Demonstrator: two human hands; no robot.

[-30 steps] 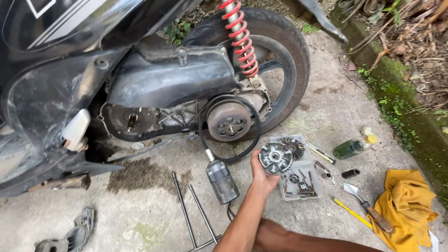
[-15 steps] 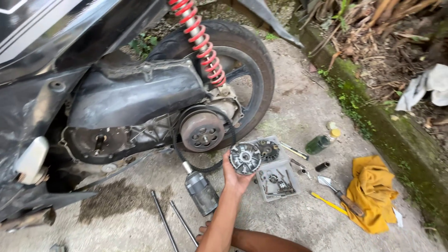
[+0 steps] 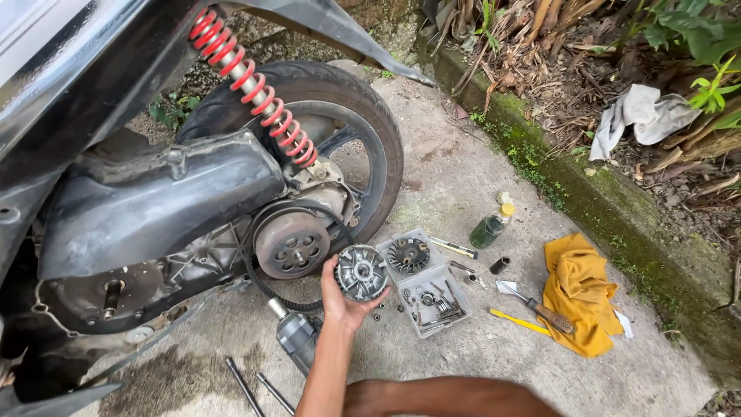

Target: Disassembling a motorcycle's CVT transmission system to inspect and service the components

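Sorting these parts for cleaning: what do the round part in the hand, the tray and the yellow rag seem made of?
Round part: probably cast metal, dull grey with ribs and bright worn spots, held in the left hand. Tray: seemingly clear plastic, see-through walls. Rag: soft cloth, crumpled in folds.

Concrete ground [image 3: 463,170] (tray [image 3: 429,309], yellow rag [image 3: 575,286], bottle [image 3: 490,226])

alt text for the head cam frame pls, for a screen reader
A hand holds a round metal pulley disc beside a scooter's exposed clutch drum and drive belt. On the concrete: a clear parts tray, green bottle, yellow rag.
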